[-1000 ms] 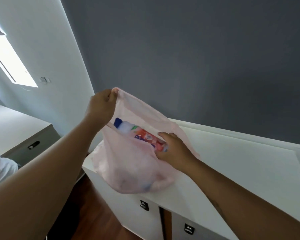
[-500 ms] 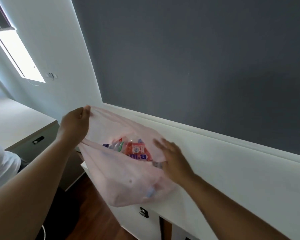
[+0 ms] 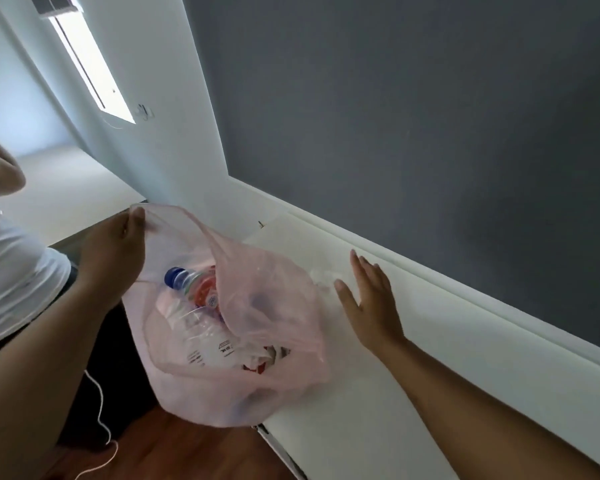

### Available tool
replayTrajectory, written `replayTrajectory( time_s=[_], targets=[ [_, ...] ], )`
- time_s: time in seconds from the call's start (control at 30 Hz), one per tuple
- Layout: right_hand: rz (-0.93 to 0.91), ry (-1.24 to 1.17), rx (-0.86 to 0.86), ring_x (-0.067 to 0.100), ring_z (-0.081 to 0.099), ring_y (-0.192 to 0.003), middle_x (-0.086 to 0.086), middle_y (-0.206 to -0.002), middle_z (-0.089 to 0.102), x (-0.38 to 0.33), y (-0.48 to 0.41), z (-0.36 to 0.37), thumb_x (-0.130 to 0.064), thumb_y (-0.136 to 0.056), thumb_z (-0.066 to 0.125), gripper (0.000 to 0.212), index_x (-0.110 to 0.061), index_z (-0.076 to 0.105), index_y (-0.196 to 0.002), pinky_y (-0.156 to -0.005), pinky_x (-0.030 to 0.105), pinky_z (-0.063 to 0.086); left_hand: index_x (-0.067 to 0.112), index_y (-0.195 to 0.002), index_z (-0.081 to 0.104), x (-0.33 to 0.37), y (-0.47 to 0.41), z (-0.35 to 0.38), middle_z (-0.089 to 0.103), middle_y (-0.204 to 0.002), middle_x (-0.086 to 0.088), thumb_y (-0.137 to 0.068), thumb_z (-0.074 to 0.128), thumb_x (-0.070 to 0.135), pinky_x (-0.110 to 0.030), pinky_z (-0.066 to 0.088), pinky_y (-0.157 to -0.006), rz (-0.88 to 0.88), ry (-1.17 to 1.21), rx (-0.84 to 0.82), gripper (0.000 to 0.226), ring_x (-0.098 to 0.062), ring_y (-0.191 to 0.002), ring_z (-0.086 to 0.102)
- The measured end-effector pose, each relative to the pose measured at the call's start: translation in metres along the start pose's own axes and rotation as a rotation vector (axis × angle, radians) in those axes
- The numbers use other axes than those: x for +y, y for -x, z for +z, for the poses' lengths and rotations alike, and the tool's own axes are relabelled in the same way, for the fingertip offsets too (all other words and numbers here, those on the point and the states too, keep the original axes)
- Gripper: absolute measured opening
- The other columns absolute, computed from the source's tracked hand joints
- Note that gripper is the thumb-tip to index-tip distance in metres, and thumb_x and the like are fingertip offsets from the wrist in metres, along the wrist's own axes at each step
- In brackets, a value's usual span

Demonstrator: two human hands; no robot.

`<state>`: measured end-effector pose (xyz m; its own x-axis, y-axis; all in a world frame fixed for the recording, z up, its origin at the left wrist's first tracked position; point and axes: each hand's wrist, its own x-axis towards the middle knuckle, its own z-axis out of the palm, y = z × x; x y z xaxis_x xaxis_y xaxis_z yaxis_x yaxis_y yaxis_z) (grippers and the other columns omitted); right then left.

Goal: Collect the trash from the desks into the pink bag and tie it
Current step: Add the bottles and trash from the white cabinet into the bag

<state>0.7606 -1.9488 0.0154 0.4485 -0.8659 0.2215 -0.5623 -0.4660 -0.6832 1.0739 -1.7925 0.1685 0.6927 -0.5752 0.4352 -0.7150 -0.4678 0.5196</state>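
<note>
- Pink bag (image 3: 208,393) overhangs the desk (image 3: 430,358) edge, mouth open; likely slides off if the rim slips.
- Left hand (image 3: 115,251) pinches the rim, the only hold.
- Right hand (image 3: 371,303) spread wide, holding nothing.
- Bottle (image 3: 187,282) inside, near the mouth; may tip out.
- Clear scrap (image 3: 321,277) by the fingertips may skid away.

No text can be read with certainty.

Item 1: bottle (image 3: 182,279) with a blue cap, lying inside the pink bag (image 3: 278,306). Its red-and-orange label (image 3: 204,293) carries a small round white emblem; the lettering is too blurred to read.

Item 2: clear plastic wrapper (image 3: 205,344) beside the bottle in the same bag. It bears black print, a boxed mark and rows of fine lines, too small to make out.
</note>
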Motion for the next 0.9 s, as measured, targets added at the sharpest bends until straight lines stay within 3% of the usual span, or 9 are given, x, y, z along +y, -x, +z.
replayTrajectory(
  time_s=[0.13,0.23,0.33,0.37,0.43,0.6,0.7,0.83,0.9],
  targets=[
    [0.038,0.346,-0.283,0.036,-0.004,-0.148,0.001,-0.163,-0.002,0.022,-0.031,0.011,-0.056,-0.089,0.049,0.077,-0.047,0.002,-0.15,-0.12,0.048,0.01,0.005,-0.096,0.068,0.016,0.007,0.005,0.065,-0.091,-0.017,-0.104,0.032,0.04,-0.037,0.039,-0.078,-0.013,0.038,0.008,0.05,-0.032,-0.088,0.057],
    [-0.04,0.468,-0.411,0.037,0.008,-0.146,0.003,-0.161,0.012,0.03,-0.035,0.034,-0.058,-0.091,0.044,0.066,-0.044,0.018,-0.149,-0.116,0.051,0.01,0.013,-0.096,0.07,0.029,0.009,0.008,0.068,-0.098,-0.011,-0.104,0.032,0.043,-0.038,0.042,-0.082,-0.014,0.076,-0.001,0.049,-0.03,-0.093,0.059],
    [-0.103,0.403,-0.185,0.04,0.05,-0.114,0.01,-0.122,0.057,0.036,-0.015,0.045,-0.035,-0.094,0.039,0.034,-0.024,0.062,-0.116,-0.093,0.048,0.038,0.019,-0.094,0.07,0.043,0.012,0.011,0.065,-0.095,0.0,-0.103,0.033,0.045,-0.031,0.037,-0.076,-0.044,0.122,-0.004,0.046,-0.021,-0.087,0.055],
    [-0.128,0.363,-0.1,0.04,0.056,-0.098,0.01,-0.103,0.061,0.038,-0.008,0.044,-0.03,-0.092,0.033,0.035,-0.017,0.064,-0.1,-0.08,0.045,0.042,0.02,-0.095,0.071,0.048,0.013,0.012,0.064,-0.095,0.002,-0.103,0.033,0.045,-0.03,0.036,-0.075,-0.049,0.124,-0.005,0.046,-0.019,-0.086,0.054],
    [-0.138,0.27,-0.044,0.039,0.057,-0.084,0.011,-0.088,0.06,0.044,-0.003,0.035,-0.026,-0.091,0.026,0.037,-0.009,0.059,-0.088,-0.07,0.042,0.041,0.021,-0.097,0.07,0.059,0.014,0.014,0.062,-0.096,0.004,-0.103,0.033,0.045,-0.028,0.034,-0.075,-0.056,0.126,-0.016,0.045,-0.017,-0.087,0.053],
    [-0.147,-0.135,0.118,0.028,0.05,-0.082,0.004,-0.085,0.05,-0.01,-0.014,-0.012,-0.024,-0.096,0.032,0.021,-0.012,0.044,-0.083,-0.071,0.034,0.038,0.022,-0.095,0.068,0.074,0.014,0.02,0.062,-0.086,0.001,-0.103,0.033,0.046,-0.027,0.035,-0.058,-0.041,0.177,-0.066,0.043,-0.012,-0.065,0.052],
    [-0.306,-0.314,0.185,0.014,0.042,-0.074,-0.001,-0.083,0.046,-0.095,-0.008,-0.026,-0.033,-0.095,0.026,0.028,-0.013,0.042,-0.083,-0.066,0.019,0.037,0.02,-0.099,0.068,0.073,0.011,0.015,0.062,-0.09,0.004,-0.103,0.031,0.046,-0.026,0.036,-0.062,-0.011,0.182,-0.083,0.045,-0.012,-0.073,0.053],
    [-0.458,-0.231,0.075,0.004,0.046,-0.083,-0.005,-0.098,0.05,-0.186,0.008,-0.009,-0.04,-0.099,0.031,0.029,-0.017,0.049,-0.098,-0.074,0.004,0.039,0.021,-0.099,0.068,0.06,-0.003,0.002,0.062,-0.092,0.007,-0.103,0.03,0.047,-0.015,0.036,-0.063,0.041,0.189,-0.088,0.046,0.002,-0.07,0.049],
    [-0.519,-0.081,-0.042,0.01,0.05,-0.098,0.001,-0.117,0.054,-0.213,0.006,0.01,-0.038,-0.098,0.039,0.03,-0.016,0.055,-0.112,-0.093,0.018,0.045,0.02,-0.098,0.068,0.05,-0.011,-0.005,0.063,-0.094,0.006,-0.103,0.03,0.046,-0.018,0.038,-0.065,0.071,0.197,-0.078,0.046,-0.004,-0.072,0.052]
  ],
)
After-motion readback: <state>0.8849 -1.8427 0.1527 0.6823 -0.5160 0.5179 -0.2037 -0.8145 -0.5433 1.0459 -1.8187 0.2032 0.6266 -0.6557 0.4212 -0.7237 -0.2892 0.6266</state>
